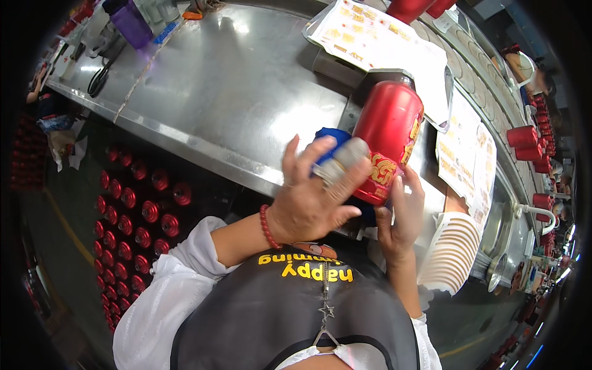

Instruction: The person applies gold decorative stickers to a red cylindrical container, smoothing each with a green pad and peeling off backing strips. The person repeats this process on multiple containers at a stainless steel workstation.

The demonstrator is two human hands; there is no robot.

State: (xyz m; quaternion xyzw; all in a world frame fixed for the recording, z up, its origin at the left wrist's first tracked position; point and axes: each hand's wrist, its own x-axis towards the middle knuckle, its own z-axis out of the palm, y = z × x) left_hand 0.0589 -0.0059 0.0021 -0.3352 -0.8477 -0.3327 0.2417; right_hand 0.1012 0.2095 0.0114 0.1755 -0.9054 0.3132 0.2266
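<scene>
My left hand (308,206) splays its fingers beside a glossy red, gold-patterned cylinder (390,120). My right hand (402,219) touches it, grip unclear.

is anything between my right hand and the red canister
Nothing visible is: the right hand has its fingertips right at the lower right edge of the red canister. The left hand is on the canister's other side, not between them.

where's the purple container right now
In the head view, the purple container is near the top left, on the steel tabletop, just left of the small blue item and far from the left hand.
</scene>
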